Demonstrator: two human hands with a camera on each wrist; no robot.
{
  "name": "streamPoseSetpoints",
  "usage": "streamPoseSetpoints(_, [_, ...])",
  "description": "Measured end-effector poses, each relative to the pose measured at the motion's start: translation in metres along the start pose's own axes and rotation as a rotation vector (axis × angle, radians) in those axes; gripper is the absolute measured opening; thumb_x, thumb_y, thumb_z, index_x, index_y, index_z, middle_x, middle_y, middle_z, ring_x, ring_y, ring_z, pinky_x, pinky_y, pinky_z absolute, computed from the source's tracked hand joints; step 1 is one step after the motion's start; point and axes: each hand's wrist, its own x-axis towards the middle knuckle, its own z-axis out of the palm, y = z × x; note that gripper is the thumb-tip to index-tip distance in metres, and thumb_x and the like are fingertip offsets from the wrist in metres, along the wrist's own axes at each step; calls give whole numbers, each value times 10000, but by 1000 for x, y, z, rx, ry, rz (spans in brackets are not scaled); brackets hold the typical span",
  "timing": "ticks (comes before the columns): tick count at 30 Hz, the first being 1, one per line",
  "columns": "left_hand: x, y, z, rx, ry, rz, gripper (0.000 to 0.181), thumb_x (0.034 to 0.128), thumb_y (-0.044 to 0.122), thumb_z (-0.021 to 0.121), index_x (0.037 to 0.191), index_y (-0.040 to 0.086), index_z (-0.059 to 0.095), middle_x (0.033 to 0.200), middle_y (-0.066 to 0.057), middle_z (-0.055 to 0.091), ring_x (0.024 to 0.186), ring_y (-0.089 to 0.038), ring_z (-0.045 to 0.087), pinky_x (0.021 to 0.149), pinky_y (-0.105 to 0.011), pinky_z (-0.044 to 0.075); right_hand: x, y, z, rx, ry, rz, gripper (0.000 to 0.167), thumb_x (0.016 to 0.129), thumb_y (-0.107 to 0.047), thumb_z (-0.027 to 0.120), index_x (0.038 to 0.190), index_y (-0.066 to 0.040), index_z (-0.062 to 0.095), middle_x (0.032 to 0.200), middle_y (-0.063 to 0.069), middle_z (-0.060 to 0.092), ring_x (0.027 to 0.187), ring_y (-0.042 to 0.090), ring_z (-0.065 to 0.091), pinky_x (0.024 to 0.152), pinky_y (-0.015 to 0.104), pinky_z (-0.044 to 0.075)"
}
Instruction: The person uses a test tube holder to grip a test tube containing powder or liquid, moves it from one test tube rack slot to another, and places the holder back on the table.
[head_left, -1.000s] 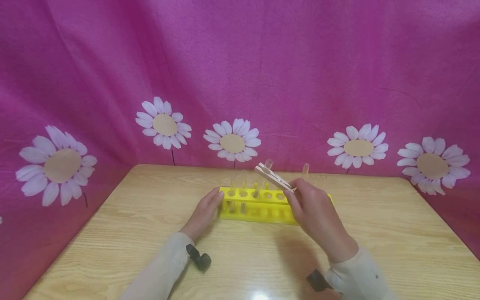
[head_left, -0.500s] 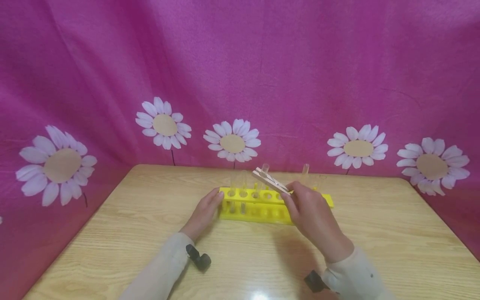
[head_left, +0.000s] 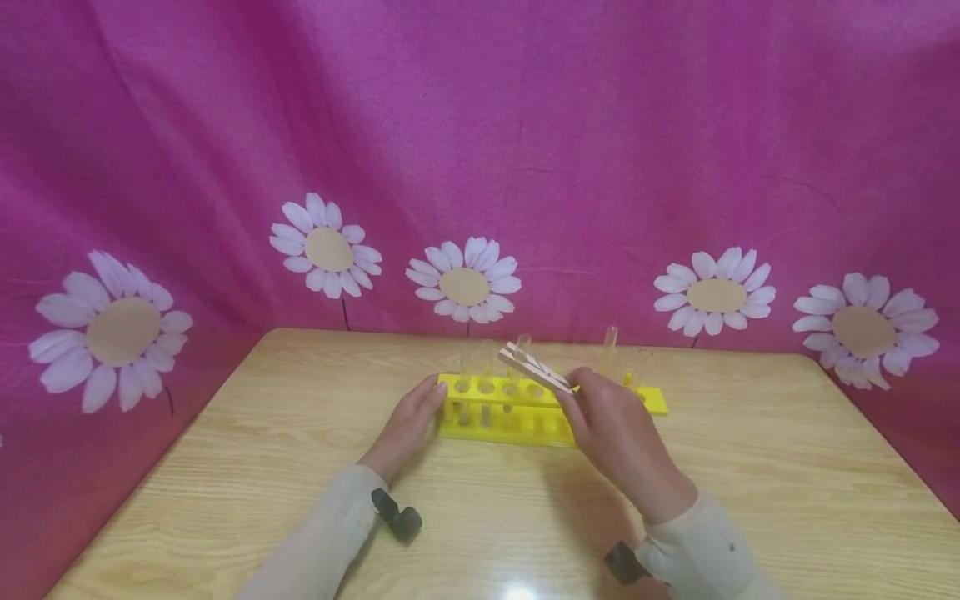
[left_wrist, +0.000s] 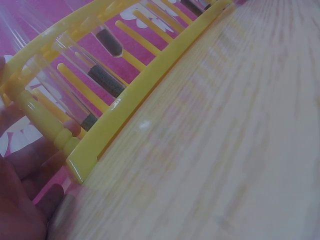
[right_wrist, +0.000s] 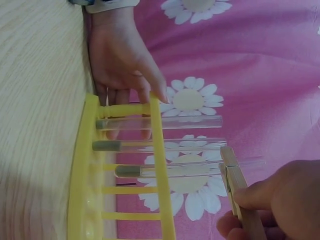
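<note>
Right of centre, the right hand [head_left: 624, 442] pinches a peg [head_left: 536, 370] clipped near a tube's [right_wrist: 150, 171] top — likely sparing the fingers — its foot hanging above the base of the mid-frame rack [head_left: 510, 434]. The left hand [head_left: 405, 418] curls round the rack's left end, probably steadying it.

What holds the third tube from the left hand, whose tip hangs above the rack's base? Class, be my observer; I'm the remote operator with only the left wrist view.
Observer: A wooden clothespin grips that tube in its upper part.
Operator: And what has hold of the clothespin?
Observer: The right hand, pinching it between thumb and fingers.
Operator: Does the clothespin touch the rack?
Observer: No, the right wrist view shows a gap between it and the top bar.
</note>
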Motion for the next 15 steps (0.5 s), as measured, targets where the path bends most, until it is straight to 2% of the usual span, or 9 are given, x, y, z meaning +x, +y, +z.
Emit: streamPoseSetpoints(15, [-2, 4, 1, 17, 17, 2, 627, 1001, 515, 407, 1433, 62, 442, 1476, -107, 435, 1402, -290, 324, 1172, -476, 200, 2, 1, 9, -59, -23, 18, 161, 900, -145, 689, 1003, -42, 620, 723, 7, 576, 566, 141, 475, 514, 246, 449])
